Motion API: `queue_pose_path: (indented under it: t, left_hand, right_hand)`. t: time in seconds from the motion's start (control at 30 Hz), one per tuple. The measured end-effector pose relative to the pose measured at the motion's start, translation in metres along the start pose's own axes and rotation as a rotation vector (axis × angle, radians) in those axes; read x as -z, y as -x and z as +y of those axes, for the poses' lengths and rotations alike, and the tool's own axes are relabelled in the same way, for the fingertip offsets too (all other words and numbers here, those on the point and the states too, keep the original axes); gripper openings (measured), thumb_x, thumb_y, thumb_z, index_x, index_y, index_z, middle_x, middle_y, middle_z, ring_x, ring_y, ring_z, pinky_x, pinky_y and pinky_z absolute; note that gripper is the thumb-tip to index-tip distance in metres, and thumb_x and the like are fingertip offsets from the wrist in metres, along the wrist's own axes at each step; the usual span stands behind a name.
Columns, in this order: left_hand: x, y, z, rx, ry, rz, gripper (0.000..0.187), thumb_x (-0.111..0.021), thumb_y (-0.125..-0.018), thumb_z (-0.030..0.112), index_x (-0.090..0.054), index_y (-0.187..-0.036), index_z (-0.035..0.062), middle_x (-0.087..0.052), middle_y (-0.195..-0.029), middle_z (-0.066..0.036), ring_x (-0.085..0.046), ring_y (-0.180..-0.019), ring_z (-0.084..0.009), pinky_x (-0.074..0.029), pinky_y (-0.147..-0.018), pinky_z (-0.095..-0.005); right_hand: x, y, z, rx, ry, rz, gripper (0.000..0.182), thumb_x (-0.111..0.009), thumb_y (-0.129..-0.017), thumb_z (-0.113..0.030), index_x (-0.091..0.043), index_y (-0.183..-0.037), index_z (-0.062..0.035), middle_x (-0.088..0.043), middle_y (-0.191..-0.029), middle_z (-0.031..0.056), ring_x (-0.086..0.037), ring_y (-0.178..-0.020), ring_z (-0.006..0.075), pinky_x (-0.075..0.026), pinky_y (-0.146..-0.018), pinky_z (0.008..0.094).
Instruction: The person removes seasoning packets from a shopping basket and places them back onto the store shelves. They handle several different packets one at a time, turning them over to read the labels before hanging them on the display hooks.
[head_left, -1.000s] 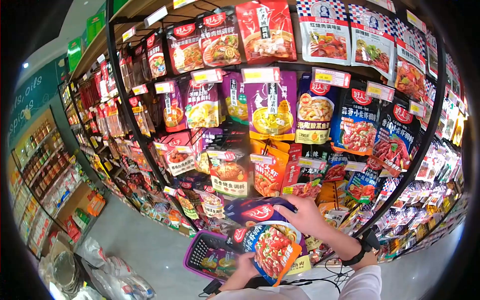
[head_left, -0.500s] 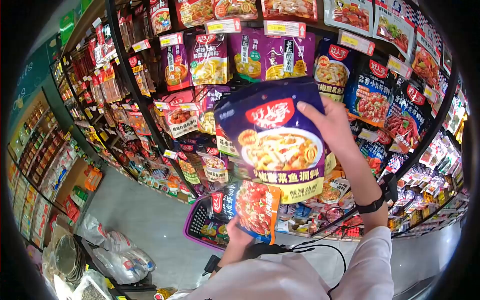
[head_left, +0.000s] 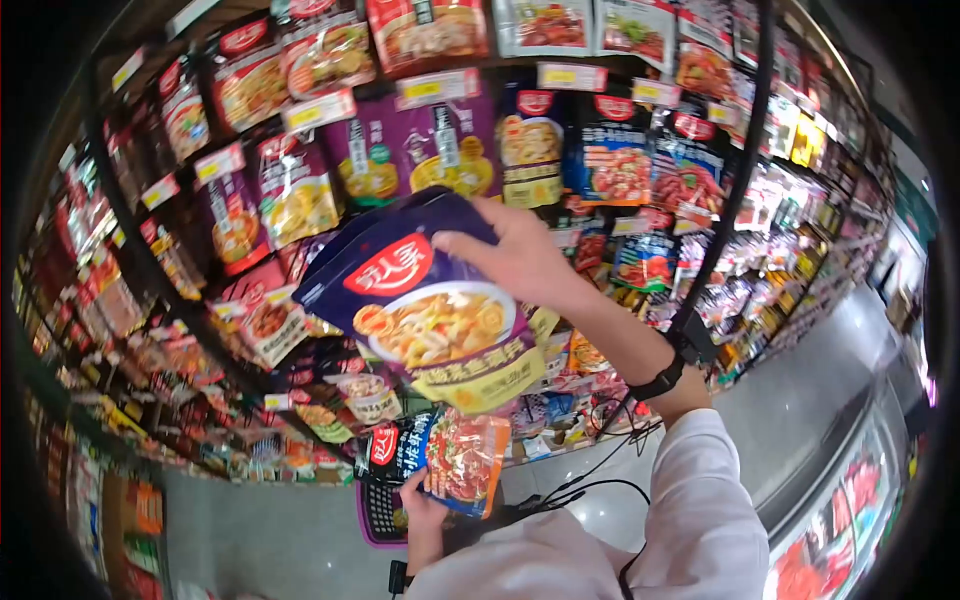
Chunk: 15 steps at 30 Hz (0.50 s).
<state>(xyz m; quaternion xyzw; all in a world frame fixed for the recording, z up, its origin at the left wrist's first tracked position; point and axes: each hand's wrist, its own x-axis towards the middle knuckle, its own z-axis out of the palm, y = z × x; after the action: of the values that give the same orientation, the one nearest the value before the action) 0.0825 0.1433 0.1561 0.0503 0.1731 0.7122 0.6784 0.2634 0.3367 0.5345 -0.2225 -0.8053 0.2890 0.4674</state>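
In my right hand (head_left: 512, 255) is a dark purple seasoning pouch (head_left: 440, 310), pinched at its upper right edge with the thumb on the front. A red label and a bowl of food are printed on it, and it tilts in front of the shelf. Lower down, my left hand (head_left: 424, 505) grips a blue and orange seasoning pouch (head_left: 462, 462) by its lower edge. This second pouch lies turned sideways, with a crayfish dish pictured on it. Beneath it is a purple shopping basket (head_left: 366, 520), mostly hidden by the pouch and my arm.
Rows of hanging seasoning pouches (head_left: 535, 145) fill the rack ahead, with price tags (head_left: 437, 88) along its rails. A black rack post (head_left: 745, 180) stands at right. Black cables (head_left: 590, 480) hang near my body. A glass-fronted case (head_left: 840, 530) stands at lower right.
My view has turned to the right, so the shelves shift left and the glass-fronted case appears. The purple pouch now tilts more. Both hands keep their pouches.
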Motion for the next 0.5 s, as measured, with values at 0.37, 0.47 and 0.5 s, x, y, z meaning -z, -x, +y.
queue_pose_path:
  t: [0.37,0.47,0.5]
  left_hand:
    - [0.011,-0.002,0.010,0.394,-0.137,0.103,0.046,-0.059,-0.089,0.019,-0.055,-0.129,-0.0039,-0.061,-0.129,-0.019,-0.057,-0.120,-0.0326,-0.041,-0.108,-0.0459]
    - [0.015,0.000,0.011,0.409,-0.183,0.140,0.044,-0.060,-0.089,0.021,-0.057,-0.126,-0.0016,-0.063,-0.125,-0.017,-0.059,-0.117,-0.0325,-0.042,-0.106,-0.0452]
    - [0.034,-0.008,0.010,0.430,-0.163,0.158,0.043,-0.060,-0.088,0.021,-0.058,-0.125,-0.0010,-0.064,-0.124,-0.017,-0.059,-0.116,-0.0320,-0.043,-0.105,-0.0449]
  right_hand:
    - [0.058,0.068,-0.006,-0.091,0.173,0.307,0.035,-0.071,-0.092,-0.031,-0.070,-0.106,0.0007,-0.068,-0.073,0.0037,-0.053,-0.065,0.0052,-0.047,-0.058,0.0299]
    - [0.091,0.099,-0.016,-0.121,0.291,0.423,0.033,-0.072,-0.091,-0.030,-0.071,-0.103,0.0011,-0.071,-0.084,0.0023,-0.060,-0.071,0.0066,-0.049,-0.067,0.0244]
    - [0.102,0.110,-0.012,-0.168,0.237,0.481,0.032,-0.072,-0.091,-0.029,-0.071,-0.104,0.0006,-0.072,-0.086,0.0020,-0.060,-0.072,0.0061,-0.049,-0.067,0.0234]
